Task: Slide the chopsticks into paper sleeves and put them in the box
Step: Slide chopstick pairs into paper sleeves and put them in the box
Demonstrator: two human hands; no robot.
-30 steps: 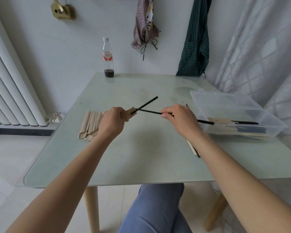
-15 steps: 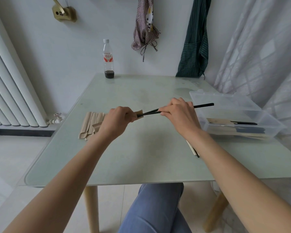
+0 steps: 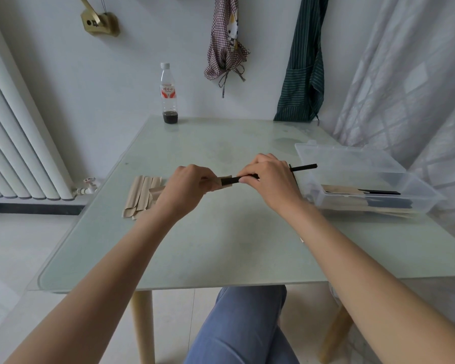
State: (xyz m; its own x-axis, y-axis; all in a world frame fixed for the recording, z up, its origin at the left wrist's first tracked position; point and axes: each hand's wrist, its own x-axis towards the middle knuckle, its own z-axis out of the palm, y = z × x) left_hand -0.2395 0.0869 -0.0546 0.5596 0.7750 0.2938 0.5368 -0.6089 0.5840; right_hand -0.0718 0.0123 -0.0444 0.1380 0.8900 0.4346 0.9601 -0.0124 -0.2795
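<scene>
You have the black chopsticks part-way into a paper sleeve above the middle of the glass table, your left hand curled round the sleeve and your right hand pinching the sticks, whose back ends jut out toward the clear box. That box, at the table's right edge, already holds some sleeved pairs, so part of the job looks done. Left of your hands on the table a stack of empty sleeves waits, so judge this pair as needing its final push and boxing, with more to follow.
</scene>
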